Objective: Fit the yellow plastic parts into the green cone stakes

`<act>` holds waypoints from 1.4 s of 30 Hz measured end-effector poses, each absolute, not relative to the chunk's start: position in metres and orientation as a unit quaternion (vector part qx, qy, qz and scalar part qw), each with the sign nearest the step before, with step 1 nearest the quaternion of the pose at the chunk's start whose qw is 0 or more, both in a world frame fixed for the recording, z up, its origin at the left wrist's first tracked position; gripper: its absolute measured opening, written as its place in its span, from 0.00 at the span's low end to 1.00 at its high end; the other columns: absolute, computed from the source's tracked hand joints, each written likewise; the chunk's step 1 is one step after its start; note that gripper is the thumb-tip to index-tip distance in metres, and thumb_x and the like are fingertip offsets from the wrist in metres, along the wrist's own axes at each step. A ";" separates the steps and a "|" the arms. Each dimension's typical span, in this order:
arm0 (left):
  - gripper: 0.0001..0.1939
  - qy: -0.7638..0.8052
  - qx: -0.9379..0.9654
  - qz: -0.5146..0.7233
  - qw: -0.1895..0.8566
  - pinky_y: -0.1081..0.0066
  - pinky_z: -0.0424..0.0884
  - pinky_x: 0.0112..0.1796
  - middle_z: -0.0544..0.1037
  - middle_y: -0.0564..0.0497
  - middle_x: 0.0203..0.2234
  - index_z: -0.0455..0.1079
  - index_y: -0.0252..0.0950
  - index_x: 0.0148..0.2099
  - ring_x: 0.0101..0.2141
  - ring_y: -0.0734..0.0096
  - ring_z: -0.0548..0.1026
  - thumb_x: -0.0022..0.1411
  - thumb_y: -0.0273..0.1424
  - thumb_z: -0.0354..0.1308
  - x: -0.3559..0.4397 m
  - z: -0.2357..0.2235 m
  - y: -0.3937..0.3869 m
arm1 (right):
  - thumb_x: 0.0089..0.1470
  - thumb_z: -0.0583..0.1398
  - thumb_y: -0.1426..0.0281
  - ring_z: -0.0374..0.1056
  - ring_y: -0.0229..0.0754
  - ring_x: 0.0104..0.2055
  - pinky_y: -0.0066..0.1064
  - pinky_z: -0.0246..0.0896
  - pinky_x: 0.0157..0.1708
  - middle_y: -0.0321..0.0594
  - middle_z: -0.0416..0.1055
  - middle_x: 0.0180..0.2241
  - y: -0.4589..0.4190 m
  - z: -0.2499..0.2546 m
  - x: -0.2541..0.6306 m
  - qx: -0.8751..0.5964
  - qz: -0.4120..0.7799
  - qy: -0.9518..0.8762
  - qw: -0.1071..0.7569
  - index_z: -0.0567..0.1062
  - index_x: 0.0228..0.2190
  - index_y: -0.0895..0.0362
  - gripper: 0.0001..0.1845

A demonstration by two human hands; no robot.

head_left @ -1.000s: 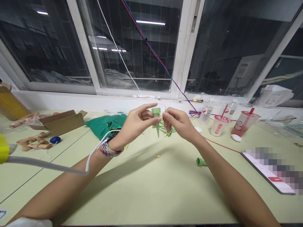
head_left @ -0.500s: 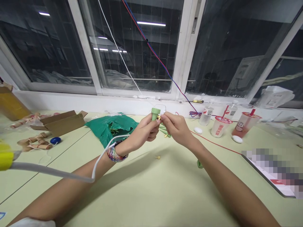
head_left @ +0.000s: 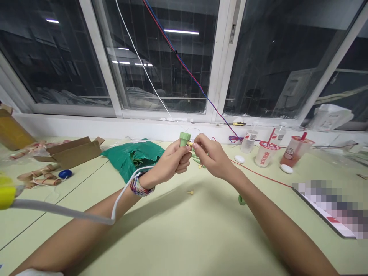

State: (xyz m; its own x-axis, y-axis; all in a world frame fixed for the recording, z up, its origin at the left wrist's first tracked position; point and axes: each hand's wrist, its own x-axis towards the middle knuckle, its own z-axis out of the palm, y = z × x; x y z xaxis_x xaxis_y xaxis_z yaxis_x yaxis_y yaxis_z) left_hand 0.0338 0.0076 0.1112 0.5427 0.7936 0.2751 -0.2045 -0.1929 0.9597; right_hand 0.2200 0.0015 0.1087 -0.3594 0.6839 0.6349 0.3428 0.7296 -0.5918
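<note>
My left hand is closed round a green plastic part with a wide, ridged top end, held upright above the table. Pinched between the thumb and finger of my right hand is a small yellow peg, its tip against the side of the green part. I cannot tell how deep the peg sits. Below the hands, another yellow peg lies on the table. Several slim green pieces rest behind my hands, partly hidden. A green ring-like piece lies beside my right forearm.
A torn green plastic bag lies left of my hands, near an open cardboard box and a blue ball. Drink cups and a bottle stand at right. A grey cable crosses my left forearm.
The yellow peg now shows more clearly between my fingers, pointing at the green part. Both hands keep nearly the same place; the whole view has shifted slightly.
</note>
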 end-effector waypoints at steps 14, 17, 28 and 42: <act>0.22 0.209 0.629 0.396 0.635 0.82 0.44 0.18 0.48 0.65 0.19 0.51 0.42 0.35 0.18 0.83 0.41 0.69 0.40 0.64 0.031 0.114 0.006 | 0.70 0.54 0.56 0.51 0.38 0.26 0.32 0.47 0.28 0.33 0.57 0.25 0.000 0.103 0.207 -0.329 0.111 -0.784 0.514 0.60 0.29 0.52 0.19; 0.21 0.206 0.644 0.390 0.625 0.82 0.45 0.18 0.49 0.65 0.20 0.51 0.42 0.36 0.18 0.83 0.41 0.70 0.41 0.63 0.029 0.111 0.008 | 0.70 0.53 0.52 0.48 0.38 0.25 0.32 0.44 0.26 0.31 0.53 0.23 0.003 0.101 0.206 -0.315 0.193 -0.772 0.518 0.58 0.28 0.51 0.22; 0.17 0.221 0.601 0.316 0.700 0.82 0.43 0.16 0.45 0.65 0.21 0.55 0.40 0.35 0.18 0.83 0.38 0.71 0.37 0.60 0.020 0.119 0.012 | 0.70 0.50 0.55 0.49 0.39 0.24 0.34 0.39 0.26 0.35 0.57 0.24 0.006 0.100 0.208 -0.362 0.009 -0.796 0.486 0.56 0.29 0.51 0.19; 0.16 0.232 0.639 0.347 0.647 0.83 0.44 0.17 0.47 0.64 0.21 0.56 0.40 0.36 0.18 0.82 0.40 0.73 0.37 0.60 0.021 0.124 0.007 | 0.70 0.51 0.53 0.47 0.38 0.23 0.32 0.40 0.26 0.30 0.51 0.21 -0.002 0.115 0.210 -0.357 0.255 -0.763 0.474 0.56 0.27 0.51 0.22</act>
